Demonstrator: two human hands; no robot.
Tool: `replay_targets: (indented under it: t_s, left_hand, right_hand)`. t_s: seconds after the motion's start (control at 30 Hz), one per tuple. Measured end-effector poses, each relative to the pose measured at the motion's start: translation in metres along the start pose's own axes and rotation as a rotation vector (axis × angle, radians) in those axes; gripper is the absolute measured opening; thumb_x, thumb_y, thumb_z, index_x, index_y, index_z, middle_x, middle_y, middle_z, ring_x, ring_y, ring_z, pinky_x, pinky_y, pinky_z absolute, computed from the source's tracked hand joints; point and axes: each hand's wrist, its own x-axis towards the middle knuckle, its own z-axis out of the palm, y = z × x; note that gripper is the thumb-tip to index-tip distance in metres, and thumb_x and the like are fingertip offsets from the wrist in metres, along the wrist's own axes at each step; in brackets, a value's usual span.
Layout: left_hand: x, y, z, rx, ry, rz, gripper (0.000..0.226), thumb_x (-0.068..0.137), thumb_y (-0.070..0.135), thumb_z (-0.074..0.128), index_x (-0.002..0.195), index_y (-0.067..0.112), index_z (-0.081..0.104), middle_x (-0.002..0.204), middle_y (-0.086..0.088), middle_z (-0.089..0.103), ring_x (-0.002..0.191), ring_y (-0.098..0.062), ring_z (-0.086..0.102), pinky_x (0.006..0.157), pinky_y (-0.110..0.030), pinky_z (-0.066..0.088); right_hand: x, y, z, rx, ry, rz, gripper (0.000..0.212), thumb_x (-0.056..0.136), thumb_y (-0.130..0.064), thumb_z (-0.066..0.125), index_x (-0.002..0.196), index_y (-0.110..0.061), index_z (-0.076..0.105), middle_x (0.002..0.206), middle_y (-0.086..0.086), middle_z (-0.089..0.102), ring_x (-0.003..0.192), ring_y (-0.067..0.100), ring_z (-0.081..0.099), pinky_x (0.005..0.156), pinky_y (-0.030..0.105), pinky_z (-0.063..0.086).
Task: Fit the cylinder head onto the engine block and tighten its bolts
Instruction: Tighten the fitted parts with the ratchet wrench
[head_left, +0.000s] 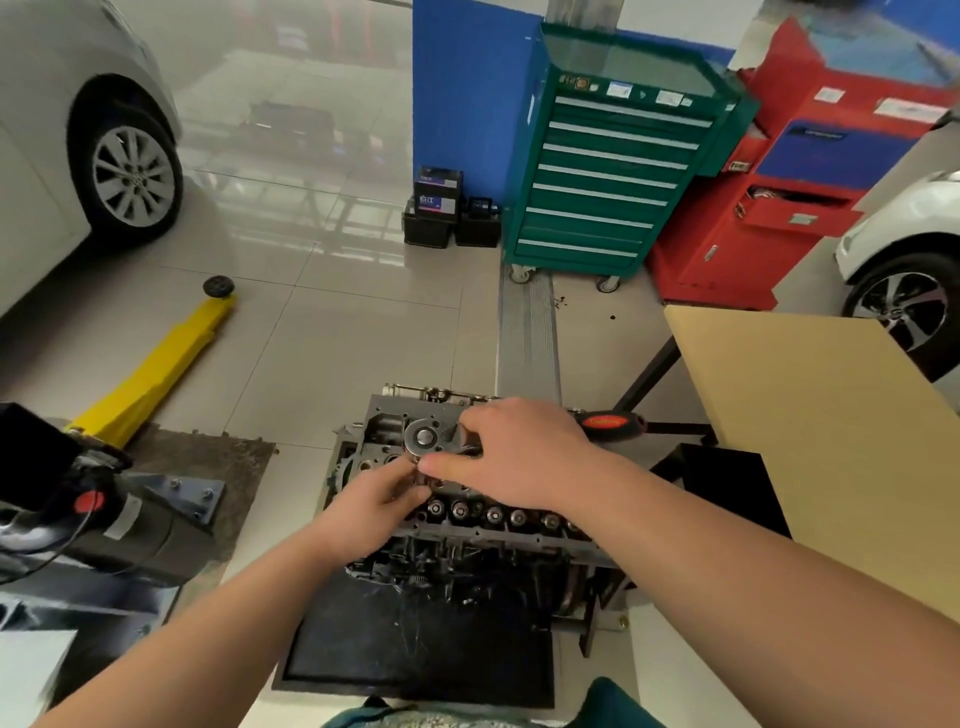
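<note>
While the cylinder head (470, 512) sits on the engine block (467, 566), on a black stand by the tan table's (810, 447) near-left corner, both hands work at its far-left end. The left hand (371, 501) pinches something small beneath a round steel ratchet head (425, 437), probably steadying a socket on a bolt. The right hand (511, 457) curls over the ratchet's shaft, its red-and-black handle (613, 421) jutting toward the table, likely placed for swinging leverage.
</note>
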Motion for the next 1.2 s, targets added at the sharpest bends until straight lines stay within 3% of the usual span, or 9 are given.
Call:
replay_targets:
  t_s: [0.1,0.37,0.43,0.5,0.53,0.73,0.87,1.07,1.2]
  left_hand:
    - [0.003,-0.005,0.000,0.053,0.043,-0.015,0.014,0.104,0.019,0.064,0.114,0.027,0.070,0.102,0.007,0.076,0.101,-0.016,0.071,0.094,-0.046,0.056]
    - [-0.004,0.029,-0.060,0.136,0.022,0.141,0.029,0.103,0.020,0.066,0.102,0.049,0.065,0.088,0.029,0.069,0.084,0.006,0.065,0.073,-0.006,0.046]
    - [-0.008,0.027,-0.072,0.191,-0.013,0.111,0.024,0.103,0.028,0.064,0.095,0.051,0.062,0.077,0.020,0.063,0.072,0.000,0.059,0.065,-0.013,0.043]
    - [-0.011,0.017,-0.080,0.221,-0.034,0.051,0.010,0.102,0.035,0.063,0.093,0.031,0.064,0.074,0.009,0.057,0.068,-0.004,0.054,0.067,-0.027,0.044]
    - [-0.012,0.011,-0.083,0.238,-0.039,0.027,0.017,0.102,0.036,0.063,0.092,0.022,0.064,0.074,0.007,0.057,0.068,-0.005,0.054,0.069,-0.032,0.046]
    - [-0.013,-0.012,-0.087,0.236,-0.052,-0.037,0.022,0.104,0.032,0.063,0.107,0.011,0.068,0.093,-0.013,0.070,0.090,-0.031,0.066,0.084,-0.048,0.052]
    - [-0.013,-0.019,-0.085,0.193,-0.042,-0.020,0.011,0.104,0.032,0.063,0.093,0.034,0.063,0.081,0.001,0.064,0.077,-0.016,0.060,0.075,-0.039,0.049]
    - [-0.011,-0.028,-0.082,0.144,-0.020,-0.031,0.006,0.104,0.031,0.063,0.106,0.028,0.068,0.092,-0.001,0.071,0.086,-0.017,0.065,0.082,-0.034,0.052]
    - [-0.020,-0.035,-0.063,0.172,0.008,-0.021,0.010,0.103,0.029,0.066,0.093,0.032,0.065,0.080,0.007,0.066,0.074,-0.006,0.060,0.070,-0.023,0.048]
  right_hand:
    - [0.006,-0.001,-0.007,-0.027,0.012,-0.010,0.074,0.073,-0.100,0.028,0.080,-0.033,0.059,0.067,-0.015,0.055,0.062,0.005,0.051,0.052,0.027,0.034]
    - [0.028,-0.013,-0.040,0.035,0.162,-0.002,0.079,0.068,-0.104,0.026,0.068,-0.034,0.061,0.059,-0.015,0.057,0.059,0.005,0.054,0.053,0.027,0.035]
    - [0.032,-0.021,-0.038,0.065,0.128,-0.008,0.078,0.069,-0.103,0.029,0.069,-0.033,0.063,0.061,-0.015,0.059,0.061,0.005,0.055,0.053,0.028,0.036]
    - [0.037,-0.028,-0.032,0.069,0.086,-0.009,0.077,0.069,-0.103,0.032,0.070,-0.031,0.063,0.063,-0.014,0.060,0.062,0.007,0.056,0.053,0.029,0.035]
    - [0.039,-0.032,-0.029,0.068,0.066,-0.008,0.077,0.068,-0.102,0.033,0.069,-0.030,0.062,0.062,-0.013,0.060,0.062,0.007,0.056,0.053,0.029,0.035]
    - [0.052,-0.044,-0.006,0.096,0.038,0.004,0.077,0.067,-0.102,0.034,0.068,-0.030,0.061,0.061,-0.012,0.059,0.059,0.008,0.055,0.052,0.029,0.033]
    - [0.057,-0.046,0.002,0.108,0.019,0.009,0.077,0.067,-0.103,0.032,0.072,-0.033,0.063,0.062,-0.013,0.060,0.059,0.006,0.056,0.052,0.029,0.035]
    - [0.064,-0.045,0.003,0.110,0.030,-0.011,0.077,0.069,-0.103,0.032,0.070,-0.032,0.062,0.061,-0.013,0.060,0.059,0.006,0.056,0.052,0.028,0.034]
    - [0.066,-0.040,0.001,0.074,-0.048,-0.066,0.076,0.067,-0.103,0.034,0.072,-0.033,0.063,0.063,-0.014,0.060,0.061,0.006,0.057,0.054,0.029,0.039]
